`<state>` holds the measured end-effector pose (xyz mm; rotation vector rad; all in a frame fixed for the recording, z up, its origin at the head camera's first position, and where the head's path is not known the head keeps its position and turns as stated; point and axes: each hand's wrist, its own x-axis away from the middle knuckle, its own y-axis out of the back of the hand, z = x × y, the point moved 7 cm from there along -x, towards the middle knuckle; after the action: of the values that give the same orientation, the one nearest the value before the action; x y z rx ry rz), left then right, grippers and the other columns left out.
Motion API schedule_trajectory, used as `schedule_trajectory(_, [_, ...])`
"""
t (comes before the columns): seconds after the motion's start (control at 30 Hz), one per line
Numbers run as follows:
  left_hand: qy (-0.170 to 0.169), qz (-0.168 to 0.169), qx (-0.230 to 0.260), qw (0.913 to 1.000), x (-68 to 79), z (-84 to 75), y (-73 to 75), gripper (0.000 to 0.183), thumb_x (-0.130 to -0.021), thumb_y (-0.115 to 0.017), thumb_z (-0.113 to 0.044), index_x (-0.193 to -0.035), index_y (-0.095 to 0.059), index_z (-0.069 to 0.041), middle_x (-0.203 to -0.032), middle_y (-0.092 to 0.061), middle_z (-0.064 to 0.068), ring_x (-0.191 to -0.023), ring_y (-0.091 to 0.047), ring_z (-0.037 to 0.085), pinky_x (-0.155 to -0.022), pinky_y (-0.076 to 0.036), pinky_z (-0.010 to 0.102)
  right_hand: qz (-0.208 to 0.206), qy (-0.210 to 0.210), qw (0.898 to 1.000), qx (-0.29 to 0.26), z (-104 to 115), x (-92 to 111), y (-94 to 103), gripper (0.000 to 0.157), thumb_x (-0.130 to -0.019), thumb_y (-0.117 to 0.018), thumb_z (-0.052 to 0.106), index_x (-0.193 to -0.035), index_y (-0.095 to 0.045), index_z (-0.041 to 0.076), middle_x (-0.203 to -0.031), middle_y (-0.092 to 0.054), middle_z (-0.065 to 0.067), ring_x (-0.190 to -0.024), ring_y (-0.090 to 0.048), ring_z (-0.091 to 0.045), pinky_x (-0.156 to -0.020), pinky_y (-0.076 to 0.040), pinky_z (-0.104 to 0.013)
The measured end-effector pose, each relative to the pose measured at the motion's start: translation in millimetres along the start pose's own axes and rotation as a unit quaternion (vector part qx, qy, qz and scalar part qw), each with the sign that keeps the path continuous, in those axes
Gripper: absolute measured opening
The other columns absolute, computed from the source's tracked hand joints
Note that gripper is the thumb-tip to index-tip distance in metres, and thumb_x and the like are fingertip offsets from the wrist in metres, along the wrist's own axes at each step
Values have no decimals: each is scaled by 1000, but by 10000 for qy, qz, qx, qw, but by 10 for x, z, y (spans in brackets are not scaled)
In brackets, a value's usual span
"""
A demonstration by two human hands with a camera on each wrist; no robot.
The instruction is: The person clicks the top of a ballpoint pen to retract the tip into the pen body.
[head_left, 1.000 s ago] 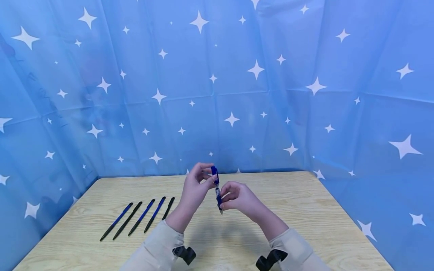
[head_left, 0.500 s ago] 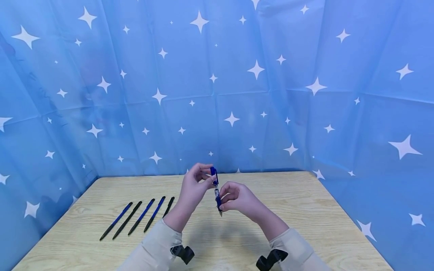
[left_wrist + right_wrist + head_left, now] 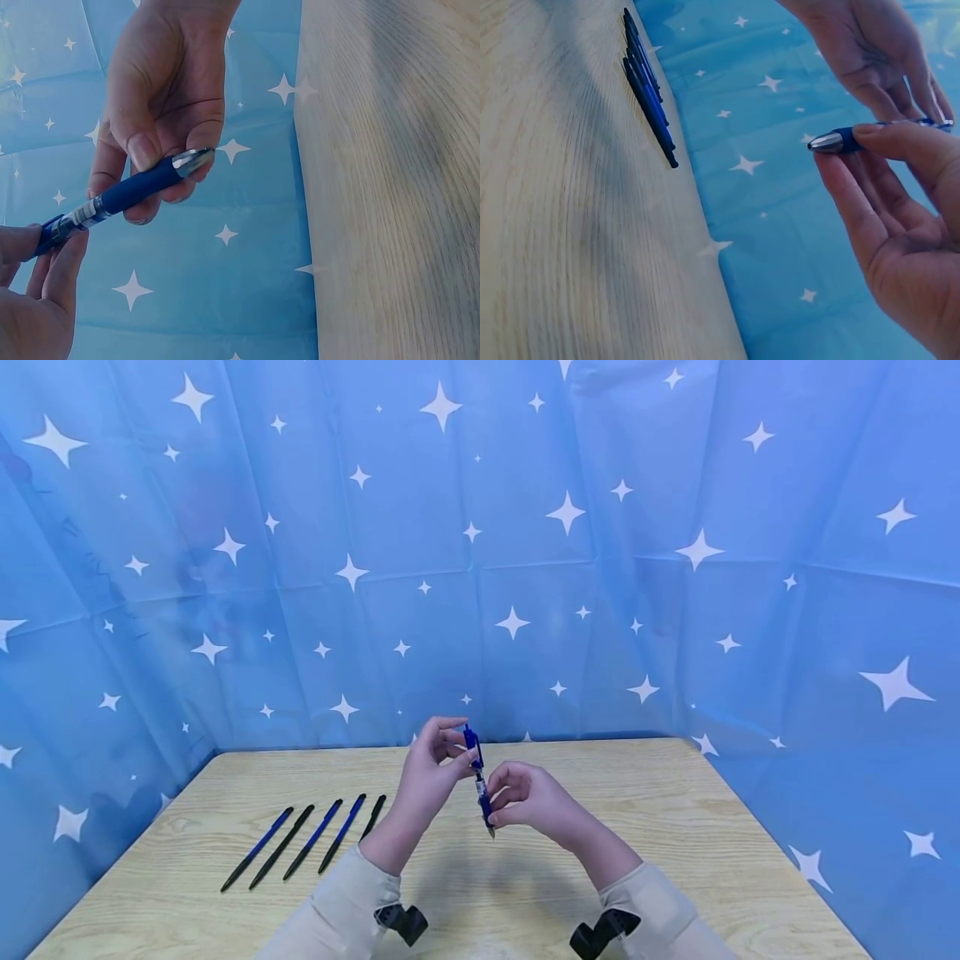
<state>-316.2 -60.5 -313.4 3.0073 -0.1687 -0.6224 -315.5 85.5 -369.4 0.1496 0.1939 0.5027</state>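
A blue click pen (image 3: 482,788) with a silver tip (image 3: 193,160) hangs above the table, tilted, its point downward. The left hand (image 3: 431,777) pinches the upper end, by the clip, between thumb and fingers; its index finger reaches to the push button at the top. Lower down, the right hand (image 3: 537,800) pinches the blue grip near the tip. In the right wrist view the thumb of the right hand (image 3: 907,217) presses on the grip, with the silver cone (image 3: 826,142) sticking out past it. A printed label (image 3: 86,214) shows on the clear barrel.
Several black and blue pens (image 3: 311,841) lie side by side, slanted, at the left of the wooden table (image 3: 637,843); the left arm partly covers the rightmost. A blue curtain with white stars (image 3: 480,568) hangs right behind the table. Black wrist cameras (image 3: 402,924) sit on both sleeves.
The left index finger has lifted slightly at the pen's top, and the push button now shows. The pen has shifted only a little; both hands keep their hold.
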Motion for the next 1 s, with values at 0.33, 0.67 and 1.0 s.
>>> schedule_trajectory(0.33, [149, 219, -153, 9995, 22, 26, 70, 47, -90, -71, -6, -132, -52, -14, -107, -59, 12, -92, -64, 24, -78, -56, 37, 312, 79, 9995, 26, 46, 40, 29, 27, -83, -74, -2, -107, -62, 2, -104, -65, -20, -95, -66, -30, -82, -54, -42])
schedule_trajectory(0.67, [190, 289, -672, 9971, 63, 153, 271, 47, -90, -72, -9, -132, -53, -15, -105, -61, 12, -89, -65, 29, -74, -57, 38, 410, -229, 9988, 125, -16, 82, 179, 52, -84, -73, 5, -134, -60, 14, -124, -56, -14, -99, -64, -30, -81, -55, -43])
schedule_trajectory(1.0, [536, 507, -1580, 9847, 189, 373, 472, 41, -89, -72, -12, -127, -58, -19, -98, -63, 2, -83, -65, 19, -67, -54, 34, 578, -589, 9966, -83, -245, 81, 358, 66, -82, -70, -3, -142, -51, 14, -122, -51, -20, -90, -65, -29, -76, -56, -45])
